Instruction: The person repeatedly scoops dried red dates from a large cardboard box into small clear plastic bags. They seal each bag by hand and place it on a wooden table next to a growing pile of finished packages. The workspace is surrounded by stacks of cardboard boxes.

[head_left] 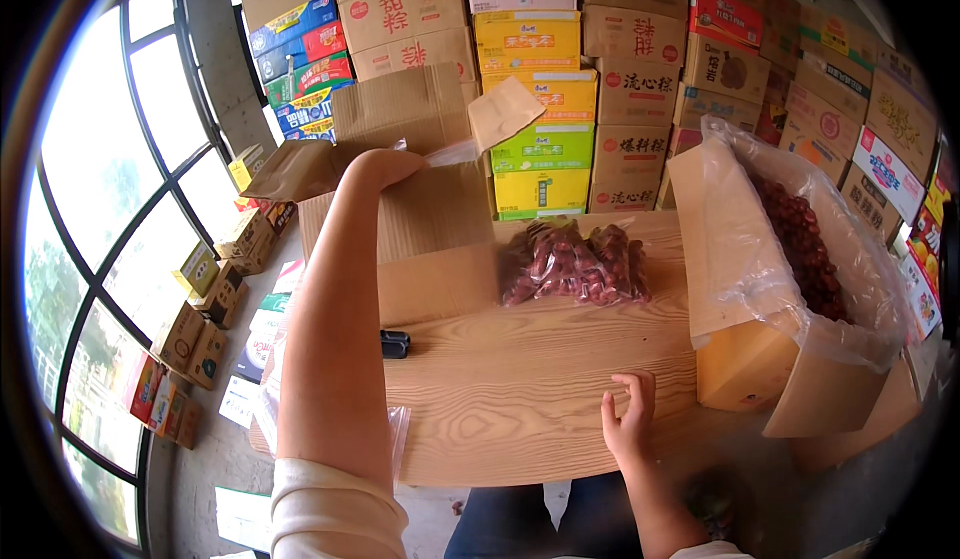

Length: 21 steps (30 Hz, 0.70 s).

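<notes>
The stacked boxes (625, 99) behind the counter (540, 424) could shift if something were shoved hard against them; they are square-cornered cardboard in brown, yellow and green. Things could slide across the counter if knocked, as its wood-grain top looks smooth, with a curved near edge. The lined box (745, 364) at the right might spill its loose fruit (800, 244) if an arm caught a splayed flap; its plastic liner (735, 249) is thin, glossy and crumpled. The cardboard box (435, 289) at the left could buckle or slide if the left forearm leaned on it, its walls being thin and ribbed. The bagged fruit (575, 269), lying just beside it on the counter, could then bruise: dark red, small and rounded, in clear, bulging plastic. The left hand (390, 169) reaches over the cardboard box; its fingers are hidden, so I cannot tell whether they grip anything. The right hand (630, 409) is bare and holding nothing, fingers loosely curled and apart. A small black object (396, 345), smooth and rounded, could be knocked by the left forearm beside it.
</notes>
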Each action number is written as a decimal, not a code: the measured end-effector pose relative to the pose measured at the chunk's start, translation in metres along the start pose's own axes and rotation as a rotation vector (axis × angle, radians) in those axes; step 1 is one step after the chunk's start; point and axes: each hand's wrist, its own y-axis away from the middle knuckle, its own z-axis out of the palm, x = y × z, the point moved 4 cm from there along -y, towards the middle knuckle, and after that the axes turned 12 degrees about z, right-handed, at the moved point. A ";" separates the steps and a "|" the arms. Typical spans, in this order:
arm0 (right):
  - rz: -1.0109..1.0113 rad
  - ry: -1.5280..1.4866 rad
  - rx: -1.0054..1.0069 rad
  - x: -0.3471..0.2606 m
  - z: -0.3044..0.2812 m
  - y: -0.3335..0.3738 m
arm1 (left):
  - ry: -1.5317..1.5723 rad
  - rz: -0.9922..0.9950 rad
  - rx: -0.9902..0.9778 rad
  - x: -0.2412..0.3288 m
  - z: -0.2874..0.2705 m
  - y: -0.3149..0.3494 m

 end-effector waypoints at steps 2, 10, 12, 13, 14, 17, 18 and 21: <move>0.009 -0.002 0.003 0.002 0.000 0.000 | -0.130 0.014 0.267 -0.004 0.005 -0.009; 0.022 0.000 -0.005 0.001 0.001 0.000 | -0.100 0.157 0.126 0.003 -0.008 0.004; 0.017 0.004 -0.003 0.001 0.001 0.002 | -0.160 0.159 0.264 0.011 -0.012 0.013; 0.011 0.013 -0.002 0.001 0.000 0.001 | -0.196 0.173 0.336 0.017 -0.015 0.016; 0.005 0.018 -0.004 0.000 0.001 0.001 | -0.237 0.183 0.409 0.020 -0.018 0.021; 0.008 0.005 0.001 0.000 0.001 0.000 | -0.161 0.550 0.704 0.017 -0.020 0.031; -0.001 0.006 0.008 0.001 0.000 0.000 | -0.126 0.595 0.754 0.019 -0.020 0.034; -0.007 0.000 0.024 0.000 -0.002 0.001 | -0.026 0.688 0.831 0.025 -0.022 0.042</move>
